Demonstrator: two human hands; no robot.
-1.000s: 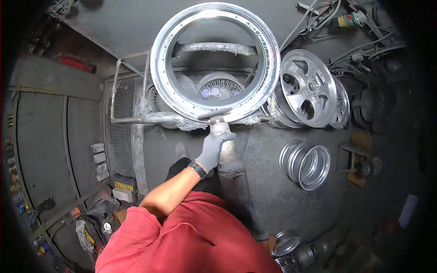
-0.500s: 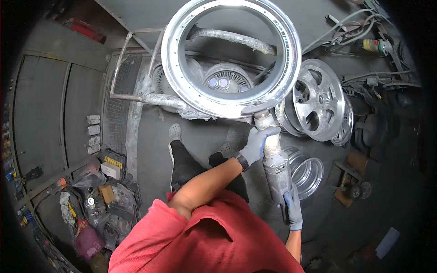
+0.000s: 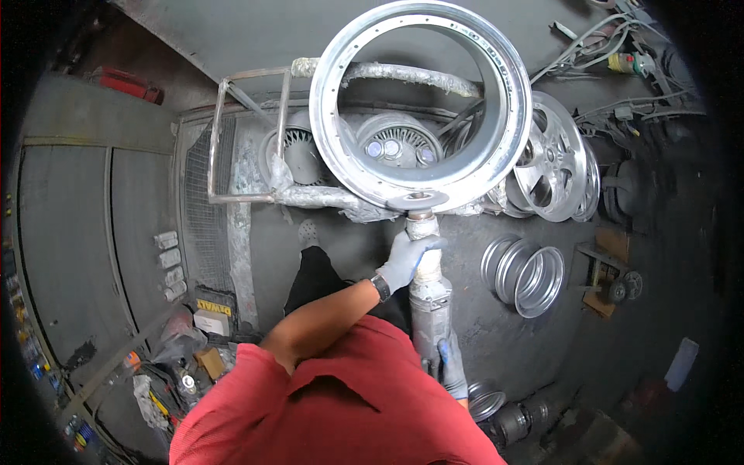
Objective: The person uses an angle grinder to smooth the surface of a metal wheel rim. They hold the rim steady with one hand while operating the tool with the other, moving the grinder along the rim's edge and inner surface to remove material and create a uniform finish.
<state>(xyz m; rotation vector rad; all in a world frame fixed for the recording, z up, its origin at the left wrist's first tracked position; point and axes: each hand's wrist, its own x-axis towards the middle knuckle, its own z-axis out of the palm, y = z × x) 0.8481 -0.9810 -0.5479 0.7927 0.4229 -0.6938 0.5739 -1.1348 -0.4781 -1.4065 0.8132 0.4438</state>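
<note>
A large silver wheel rim ring (image 3: 324, 108) sits propped on a metal frame (image 3: 318, 197) wrapped in grey, crusted material. Against the ring's near lower edge lies the disc (image 3: 418, 201) of an angle grinder (image 3: 431, 314), whose dusty body points back toward me. My gloved left hand (image 3: 404, 260) is closed round the wrapped neck of the grinder, just behind the disc. Farther back, my gloved right hand (image 3: 452, 368) grips the rear of its body, with part of the fingers hidden underneath. Both gloves are grey with some blue.
Multi-spoke wheels (image 3: 399, 139) lie behind the ring, and a spoked wheel (image 3: 552, 159) leans at its right. Bare rims (image 3: 539, 279) stand on the floor to the right. Cables (image 3: 581, 54) run at the far right. A cluttered toolbox area (image 3: 190, 364) is at the left.
The view has shifted. The grinder has swung left, nearer my body's midline and straighter, and its disc has slid left along the ring's lower edge. Both hands keep their grip.
</note>
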